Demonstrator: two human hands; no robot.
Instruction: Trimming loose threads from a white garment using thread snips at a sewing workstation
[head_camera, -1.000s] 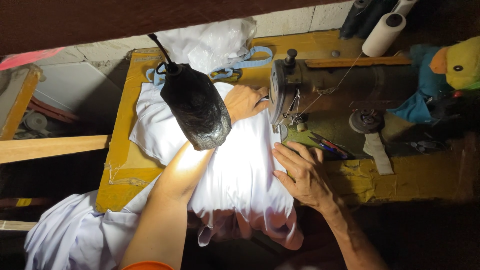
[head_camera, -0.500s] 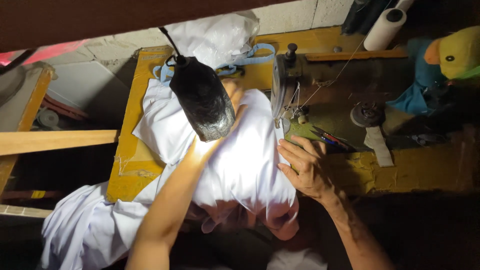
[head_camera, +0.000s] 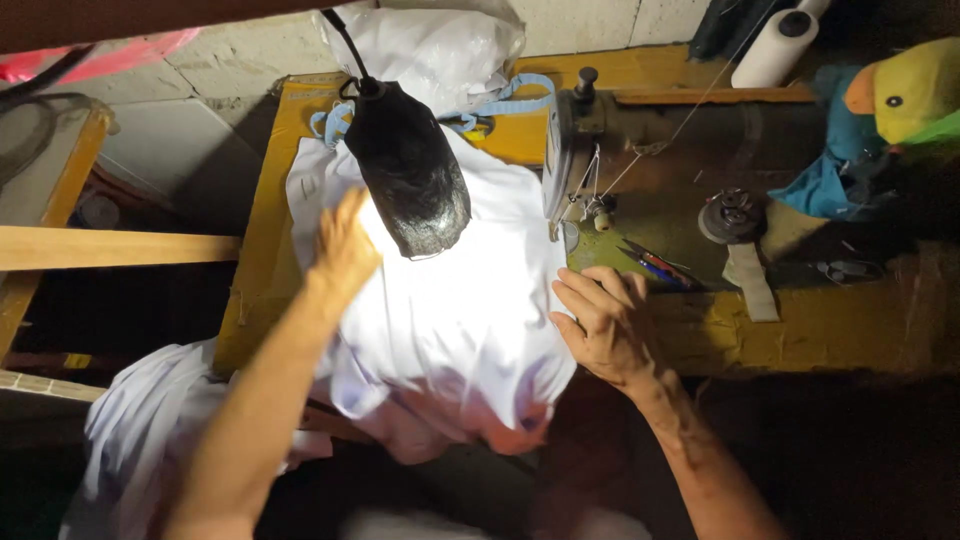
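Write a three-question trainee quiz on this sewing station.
1. True or false: both hands rest on the white fabric.
2. Which hangs above the fabric? A) black lamp B) thread cone C) stuffed duck
3. Fill in: the right hand lies beside the sewing ____.

Key:
1. True; the left hand lies flat on it and the right hand presses its edge.
2. A, the black lamp.
3. machine.

Lamp (head_camera: 408, 170) glare on cloth (head_camera: 450, 320); surroundings dim, sharp.
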